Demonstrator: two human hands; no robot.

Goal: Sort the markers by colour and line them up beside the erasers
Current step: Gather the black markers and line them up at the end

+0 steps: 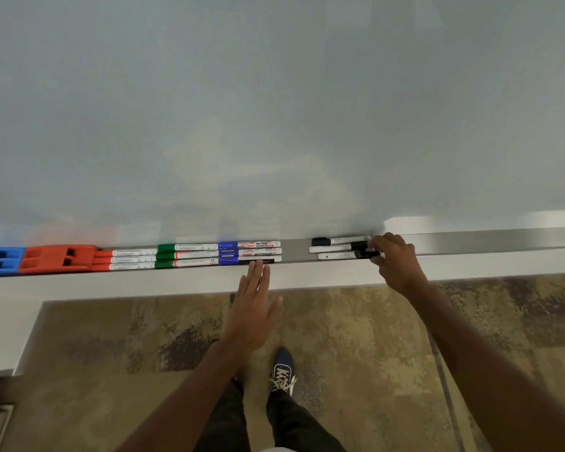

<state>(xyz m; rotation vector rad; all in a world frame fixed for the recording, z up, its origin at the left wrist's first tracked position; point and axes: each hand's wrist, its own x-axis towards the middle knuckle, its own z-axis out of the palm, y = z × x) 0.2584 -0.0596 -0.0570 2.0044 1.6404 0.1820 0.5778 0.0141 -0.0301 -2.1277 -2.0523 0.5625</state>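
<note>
On the whiteboard tray lie a blue eraser and an orange eraser at the left. Beside them sit three red markers, three green markers and three blue markers, end to end in stacked rows. Three black markers lie apart, further right. My right hand is curled at their right ends, fingers touching the black caps. My left hand is flat with fingers straight, fingertips at the tray's front edge under the blue markers, holding nothing.
The whiteboard fills the upper view, with a white ledge below the tray. A bare stretch of tray separates the blue and black markers. Patterned floor and my shoe are below.
</note>
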